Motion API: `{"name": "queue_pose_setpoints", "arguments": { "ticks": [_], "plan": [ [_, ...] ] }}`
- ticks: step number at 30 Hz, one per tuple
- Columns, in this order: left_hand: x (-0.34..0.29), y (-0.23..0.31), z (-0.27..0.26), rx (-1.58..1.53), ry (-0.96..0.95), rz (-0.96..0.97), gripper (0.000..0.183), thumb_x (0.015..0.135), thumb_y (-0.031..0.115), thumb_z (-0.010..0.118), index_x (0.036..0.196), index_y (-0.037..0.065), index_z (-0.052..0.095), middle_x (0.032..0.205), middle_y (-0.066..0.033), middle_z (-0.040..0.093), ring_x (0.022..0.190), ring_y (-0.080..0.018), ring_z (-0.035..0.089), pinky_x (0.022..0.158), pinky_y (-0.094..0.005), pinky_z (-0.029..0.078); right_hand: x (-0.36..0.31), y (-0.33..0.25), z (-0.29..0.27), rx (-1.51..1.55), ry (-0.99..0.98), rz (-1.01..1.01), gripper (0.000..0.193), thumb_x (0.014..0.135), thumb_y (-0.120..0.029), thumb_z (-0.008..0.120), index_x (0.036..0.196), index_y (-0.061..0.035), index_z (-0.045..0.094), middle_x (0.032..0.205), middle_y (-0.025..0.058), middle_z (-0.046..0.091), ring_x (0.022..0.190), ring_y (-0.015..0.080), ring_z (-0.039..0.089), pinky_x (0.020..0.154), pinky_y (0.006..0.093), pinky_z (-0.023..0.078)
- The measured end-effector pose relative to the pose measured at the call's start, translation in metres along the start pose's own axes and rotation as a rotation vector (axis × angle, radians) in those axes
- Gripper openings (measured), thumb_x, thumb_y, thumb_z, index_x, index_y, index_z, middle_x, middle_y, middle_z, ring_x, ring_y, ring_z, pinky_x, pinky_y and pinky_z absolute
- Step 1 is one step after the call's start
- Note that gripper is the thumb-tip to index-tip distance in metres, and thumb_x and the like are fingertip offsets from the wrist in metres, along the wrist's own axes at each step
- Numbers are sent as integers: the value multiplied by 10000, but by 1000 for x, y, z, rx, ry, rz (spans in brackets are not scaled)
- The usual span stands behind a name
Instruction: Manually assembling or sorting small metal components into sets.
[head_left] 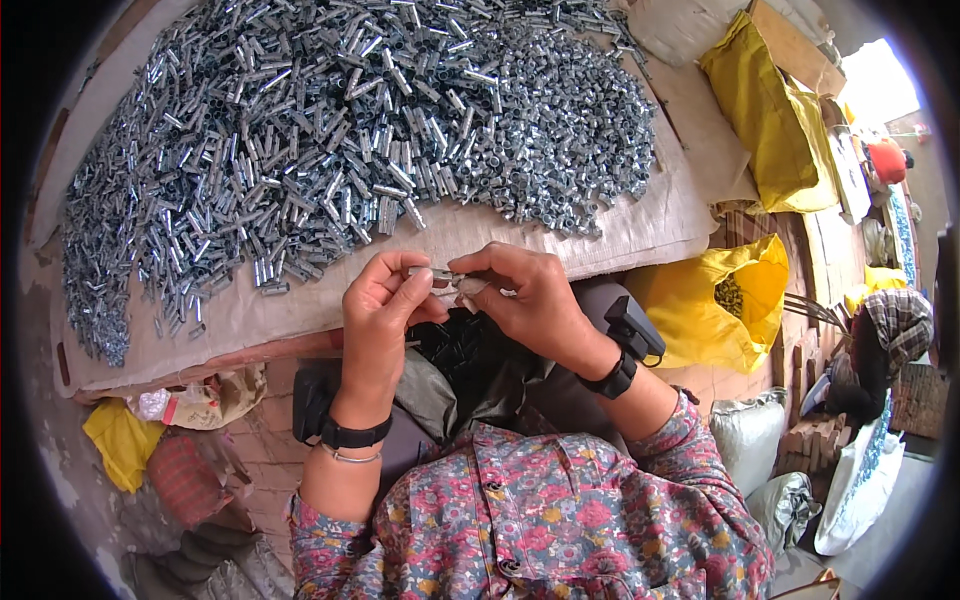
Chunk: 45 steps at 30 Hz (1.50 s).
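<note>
I'm seeing tubes [290,140] lying loose at eleven o'clock; plenty is probably remaining. My left hand [380,300] is pinching a metal piece [436,273] at centre, my right hand [530,295] its other end; this one is seemingly unfinished. Rings [575,125] are heaping at one. The table edge [290,346] is running behind both hands, bare cloth [485,228] is leaving room at twelve, a sack [690,315] is crowding three.

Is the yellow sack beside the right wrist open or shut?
Open: the yellow sack has a gaping mouth, and small pieces show inside. I cannot tell how full it is.
</note>
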<state>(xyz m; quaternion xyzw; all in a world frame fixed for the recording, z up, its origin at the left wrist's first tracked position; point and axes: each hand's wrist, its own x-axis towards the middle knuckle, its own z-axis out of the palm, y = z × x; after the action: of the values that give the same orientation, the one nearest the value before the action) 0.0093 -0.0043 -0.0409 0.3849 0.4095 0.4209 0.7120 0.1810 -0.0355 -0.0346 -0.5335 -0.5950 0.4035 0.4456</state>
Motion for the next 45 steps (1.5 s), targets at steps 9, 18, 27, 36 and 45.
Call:
{"name": "queue_pose_setpoints", "arguments": {
  "ticks": [9,18,27,36,45],
  "plan": [
    [-17,-1,-6,14,-44,-60,173,901,132,586,1019,5,584,833,-90,650,626,-92,606,591,-230,527,-8,-3,1,185,-52,147,198,775,21,623,971,18,648,731,80,649,656,93,607,577,252,480],
    [-24,-3,-9,-95,-38,-133,173,906,141,581,1009,4,599,819,-88,648,619,-102,608,586,-233,527,-8,-9,-10,482,-162,293,172,859,11,565,1017,62,608,783,43,643,689,78,610,617,210,498],
    [-28,-6,1,-172,-5,-74,170,890,114,608,1014,-1,594,846,-100,660,676,-121,646,636,-238,555,-14,-7,2,174,-8,109,175,782,-4,649,956,16,647,743,57,647,652,94,607,578,246,484],
    [-34,-14,14,-56,139,86,163,887,86,608,1011,-19,586,801,-75,648,691,-127,645,657,-236,547,-19,-7,8,-36,36,-90,180,779,-13,646,956,10,630,790,128,634,701,237,650,592,299,499],
    [-34,-16,14,-32,118,139,142,891,67,592,1010,-11,585,829,-62,638,712,-122,630,685,-265,545,-23,-3,11,52,50,-9,193,798,-11,630,987,26,615,813,121,647,713,190,648,607,279,500]
  ]
}}
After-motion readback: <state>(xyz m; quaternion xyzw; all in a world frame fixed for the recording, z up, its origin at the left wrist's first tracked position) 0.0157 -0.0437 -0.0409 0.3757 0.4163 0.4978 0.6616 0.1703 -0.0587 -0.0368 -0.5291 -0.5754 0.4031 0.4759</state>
